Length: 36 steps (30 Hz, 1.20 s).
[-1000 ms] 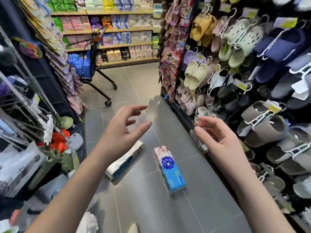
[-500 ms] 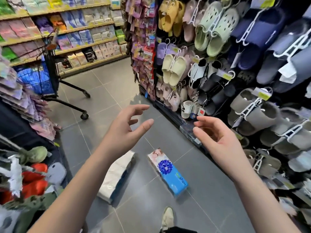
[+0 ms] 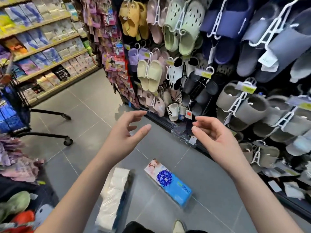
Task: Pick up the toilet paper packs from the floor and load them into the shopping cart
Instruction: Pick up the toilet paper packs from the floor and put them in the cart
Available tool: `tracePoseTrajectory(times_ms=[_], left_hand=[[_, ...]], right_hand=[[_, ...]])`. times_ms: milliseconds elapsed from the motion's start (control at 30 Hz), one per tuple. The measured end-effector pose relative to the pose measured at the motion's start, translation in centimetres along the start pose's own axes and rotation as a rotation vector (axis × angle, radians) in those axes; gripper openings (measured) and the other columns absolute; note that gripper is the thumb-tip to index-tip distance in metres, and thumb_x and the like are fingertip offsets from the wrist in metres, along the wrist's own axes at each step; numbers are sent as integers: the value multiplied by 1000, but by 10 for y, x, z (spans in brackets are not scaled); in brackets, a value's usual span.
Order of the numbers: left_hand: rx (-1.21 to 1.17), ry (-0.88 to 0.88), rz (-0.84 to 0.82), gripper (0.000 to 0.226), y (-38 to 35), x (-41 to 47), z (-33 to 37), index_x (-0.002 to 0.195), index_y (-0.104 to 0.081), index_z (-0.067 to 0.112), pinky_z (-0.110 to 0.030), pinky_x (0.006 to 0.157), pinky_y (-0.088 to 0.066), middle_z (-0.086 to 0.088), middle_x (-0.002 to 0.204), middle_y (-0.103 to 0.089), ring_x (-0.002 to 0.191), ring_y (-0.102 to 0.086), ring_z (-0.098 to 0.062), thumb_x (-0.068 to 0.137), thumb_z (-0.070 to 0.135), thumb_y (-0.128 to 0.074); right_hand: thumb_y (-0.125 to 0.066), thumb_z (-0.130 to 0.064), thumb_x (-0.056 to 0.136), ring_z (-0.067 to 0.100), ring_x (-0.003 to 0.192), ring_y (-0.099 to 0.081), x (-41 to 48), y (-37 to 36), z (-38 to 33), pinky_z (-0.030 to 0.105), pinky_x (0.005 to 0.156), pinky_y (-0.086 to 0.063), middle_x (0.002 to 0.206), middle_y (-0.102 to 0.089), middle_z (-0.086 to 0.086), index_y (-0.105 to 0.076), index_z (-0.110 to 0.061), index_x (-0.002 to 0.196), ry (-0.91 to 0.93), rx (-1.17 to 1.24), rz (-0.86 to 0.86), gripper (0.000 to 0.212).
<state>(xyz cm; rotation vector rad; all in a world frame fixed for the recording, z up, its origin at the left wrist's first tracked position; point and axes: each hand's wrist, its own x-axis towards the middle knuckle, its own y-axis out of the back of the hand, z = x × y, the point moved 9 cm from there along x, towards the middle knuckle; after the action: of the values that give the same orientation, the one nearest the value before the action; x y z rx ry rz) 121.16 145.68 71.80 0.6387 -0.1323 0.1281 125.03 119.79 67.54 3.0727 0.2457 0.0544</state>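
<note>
Two toilet paper packs lie on the grey tiled floor below my hands. The blue pack with a flower print lies slantwise at centre. A white pack lies just left of it, partly behind my left forearm. My left hand and my right hand hover above them, palms facing each other, fingers spread, holding nothing. The black shopping cart stands at the far left edge with blue packs inside, well away from both hands.
A rack of hanging slippers fills the right side down to floor level. Hanging goods crowd the left edge. Shelves of packaged paper goods line the back. My shoe shows at the bottom.
The view has swung right and forward: the cart slid to the left edge and the packs sit lower in frame. Both hands stay open and raised, slightly closer together.
</note>
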Motion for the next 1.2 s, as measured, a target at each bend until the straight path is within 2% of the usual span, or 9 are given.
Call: tracePoseTrajectory(times_ms=[200,333,600,700,800,867,967,1067,1200], left_hand=[[-43,-52,-122,41,-27,53,-11,131,-58,31,-36,104,-50,15,128,-58,123,-54,1,92,36,-68],[-90,-67,-210,38,-40,85,-28,128,-60,33,-38,103,-50,15,126,-60,120,-57,0,91,33,-70],[-126,4,-361,39,-67,130,-112,127,-61,29,-38,101,-53,6,126,-62,119,-59,-3,90,34,-72],[-116,93,-416,39,-84,130,-154,128,-60,25,-34,101,-52,5,127,-62,119,-59,-5,91,32,-70],[-85,176,-445,39,-102,126,-196,130,-59,25,-13,92,-50,6,127,-62,117,-59,-1,92,31,-68],[-76,232,-450,37,-119,123,-227,128,-59,24,-5,86,-47,6,125,-63,116,-59,0,93,29,-68],[-77,305,-399,31,-144,118,-275,123,-60,28,-5,83,-47,10,124,-65,112,-62,2,93,32,-67],[-48,365,-355,27,-176,109,-332,121,-61,29,-1,75,-43,15,115,-67,103,-63,6,95,37,-63],[-26,429,-367,29,-232,95,-419,123,-61,29,-7,75,-49,14,110,-67,100,-65,-2,96,41,-58]], right_hand=[[-73,-22,91,5,101,-68,15,13,12,16,88,-52,111,-72,-8,-67,-33,115,-39,-36,130,27],[-71,-19,92,6,101,-68,18,15,26,11,81,-50,111,-71,-7,-66,-26,118,-94,-27,246,28],[-72,-19,92,9,97,-67,28,-4,90,17,87,-50,110,-71,-4,-65,-22,119,-223,-57,397,29],[-72,-21,92,8,99,-67,26,-10,129,15,86,-51,111,-71,-2,-65,-25,117,-296,-56,433,27],[-70,-17,93,-1,95,-66,23,-14,174,7,80,-48,113,-70,0,-64,-20,119,-367,-57,460,27],[-71,-17,92,-6,90,-66,22,-14,211,5,79,-47,112,-70,2,-65,-20,118,-410,-65,474,27],[-72,-19,91,-2,92,-67,17,-15,274,7,78,-48,112,-72,2,-66,-19,120,-493,-82,501,30],[-74,-26,90,0,95,-68,11,-18,341,11,76,-50,110,-72,-5,-66,-26,118,-582,-113,491,30],[-76,-30,87,-6,93,-68,4,-21,439,7,78,-50,108,-73,-9,-66,-30,115,-661,-176,500,30]])
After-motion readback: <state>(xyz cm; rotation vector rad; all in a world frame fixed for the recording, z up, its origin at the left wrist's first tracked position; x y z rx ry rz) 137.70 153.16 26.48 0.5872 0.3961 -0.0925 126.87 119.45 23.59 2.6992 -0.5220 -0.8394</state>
